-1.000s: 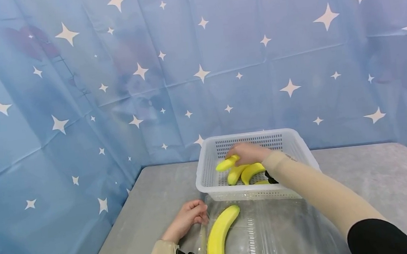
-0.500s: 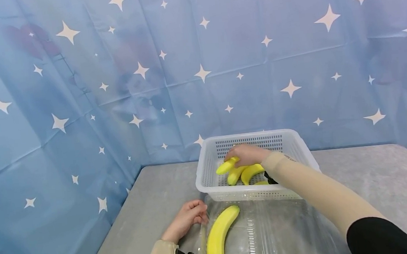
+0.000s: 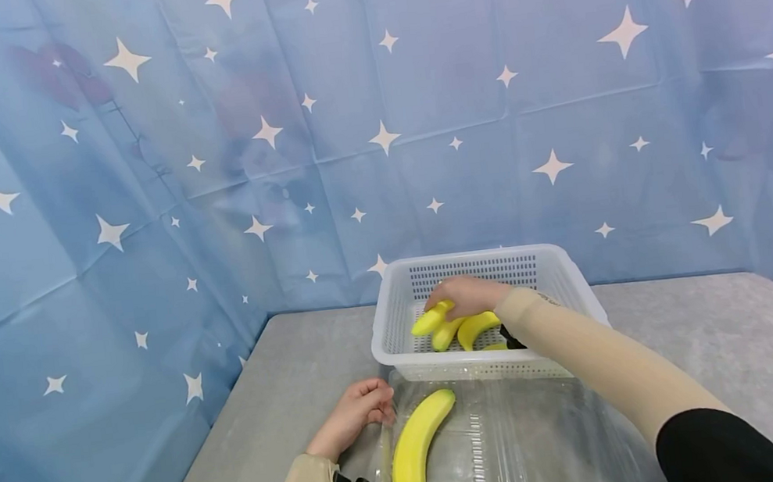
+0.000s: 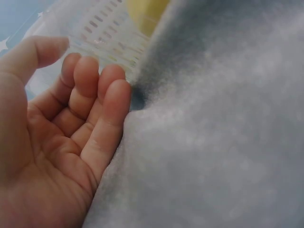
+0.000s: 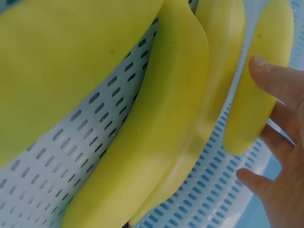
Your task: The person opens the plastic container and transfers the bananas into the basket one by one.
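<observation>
A white perforated plastic basket [image 3: 387, 351] stands at the back of the table with several yellow bananas inside. My right hand [image 3: 470, 293] reaches into it and holds a banana [image 3: 432, 319]. In the right wrist view, the thumb and fingers of that hand pinch the banana [image 5: 261, 85], apart from the larger bananas [image 5: 147, 128] beside it. Another banana [image 3: 419, 453] lies in a clear plastic tray [image 3: 463, 468] in front of the basket. Beside the tray's left edge rests my left hand [image 3: 357, 417]. Its fingers [image 4: 114, 107] are loosely curled, with nothing in the palm.
A grey table [image 3: 251, 436] extends to both sides of the basket and tray. Behind it hangs a blue curtain [image 3: 322, 169] with white stars. More transparent plastic [image 3: 555, 435] lies to the right of the banana in front, partly under my right forearm.
The banana in my right hand has tilted slightly and dipped a little at its near end. My left hand and the banana in the tray stay where they were.
</observation>
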Demonstrator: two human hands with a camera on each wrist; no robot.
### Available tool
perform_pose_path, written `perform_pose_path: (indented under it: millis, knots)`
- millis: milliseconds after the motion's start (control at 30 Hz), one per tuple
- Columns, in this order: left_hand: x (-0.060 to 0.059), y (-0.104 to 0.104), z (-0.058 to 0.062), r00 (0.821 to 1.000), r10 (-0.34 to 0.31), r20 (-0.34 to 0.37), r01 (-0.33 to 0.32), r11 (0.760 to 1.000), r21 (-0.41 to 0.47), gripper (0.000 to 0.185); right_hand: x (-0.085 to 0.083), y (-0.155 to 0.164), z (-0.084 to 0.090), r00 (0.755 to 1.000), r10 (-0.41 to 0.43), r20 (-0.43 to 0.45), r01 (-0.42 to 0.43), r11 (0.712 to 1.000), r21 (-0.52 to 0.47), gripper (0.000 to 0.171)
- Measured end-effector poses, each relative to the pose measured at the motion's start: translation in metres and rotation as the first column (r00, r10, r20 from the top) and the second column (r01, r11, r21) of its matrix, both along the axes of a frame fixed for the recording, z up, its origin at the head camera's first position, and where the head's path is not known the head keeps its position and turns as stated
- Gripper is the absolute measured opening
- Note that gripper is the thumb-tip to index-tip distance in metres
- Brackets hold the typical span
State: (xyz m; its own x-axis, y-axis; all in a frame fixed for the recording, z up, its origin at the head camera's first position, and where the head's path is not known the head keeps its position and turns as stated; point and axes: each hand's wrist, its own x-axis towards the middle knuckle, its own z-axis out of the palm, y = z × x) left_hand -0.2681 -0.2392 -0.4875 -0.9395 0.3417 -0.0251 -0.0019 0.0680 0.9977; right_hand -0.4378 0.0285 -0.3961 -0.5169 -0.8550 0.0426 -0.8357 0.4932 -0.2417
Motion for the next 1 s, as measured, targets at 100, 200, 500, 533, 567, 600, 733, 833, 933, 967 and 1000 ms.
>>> perform_pose_path:
  millis: [100,200,500,533,567,600,733,833,933,967,1000]
  knots:
    - [-0.0005,-0.0007,-0.0012,1.000,0.005,0.008,-0.005,1.000,0.005,0.019,-0.0013,-0.0008,-0.0013,1.000,-0.001,0.015,0.001,1.000,0.008,0.038]
    - [-0.0011,-0.0013,-0.0025,1.000,0.006,0.017,-0.006,1.000,0.010,0.020,-0.0018,-0.0014,-0.0025,1.000,0.000,0.028,0.000,1.000,0.015,0.037]
    - [-0.0021,-0.0009,-0.0035,1.000,0.004,0.011,-0.004,1.000,0.005,0.022,-0.0044,-0.0004,-0.0054,0.999,0.008,0.037,-0.009,1.000,0.025,0.040]
    - [-0.0024,-0.0009,-0.0038,1.000,0.004,0.011,-0.004,1.000,0.006,0.022,-0.0046,0.0000,-0.0057,0.999,0.007,0.036,-0.008,1.000,0.024,0.040]
    - [-0.0027,-0.0009,-0.0041,1.000,0.004,0.011,-0.004,1.000,0.007,0.022,-0.0045,0.0002,-0.0057,0.999,0.007,0.037,-0.008,1.000,0.022,0.040]
    - [-0.0028,-0.0008,-0.0041,1.000,0.004,0.011,-0.004,1.000,0.008,0.021,-0.0043,0.0004,-0.0056,0.999,0.008,0.039,-0.008,1.000,0.019,0.040]
    - [-0.0022,-0.0003,-0.0029,1.000,0.004,0.014,-0.004,1.000,0.014,0.021,-0.0035,0.0012,-0.0047,0.999,0.006,0.040,-0.007,1.000,0.013,0.040]
    - [-0.0012,0.0000,-0.0015,1.000,-0.004,0.011,0.003,1.000,0.018,0.021,-0.0031,0.0020,-0.0042,0.999,0.010,0.030,-0.010,1.000,0.010,0.040]
    - [-0.0006,-0.0002,-0.0008,1.000,-0.008,0.006,0.008,1.000,0.018,0.021,-0.0029,0.0024,-0.0037,1.000,0.006,0.028,-0.007,1.000,0.011,0.040]
    - [-0.0006,-0.0003,-0.0007,1.000,-0.009,0.005,0.009,1.000,0.017,0.021,-0.0027,0.0025,-0.0034,1.000,0.003,0.030,-0.003,1.000,0.011,0.041]
    - [-0.0007,-0.0005,-0.0008,1.000,-0.009,0.007,0.009,1.000,0.015,0.022,-0.0025,0.0025,-0.0032,0.999,-0.004,0.037,0.003,1.000,0.013,0.042]
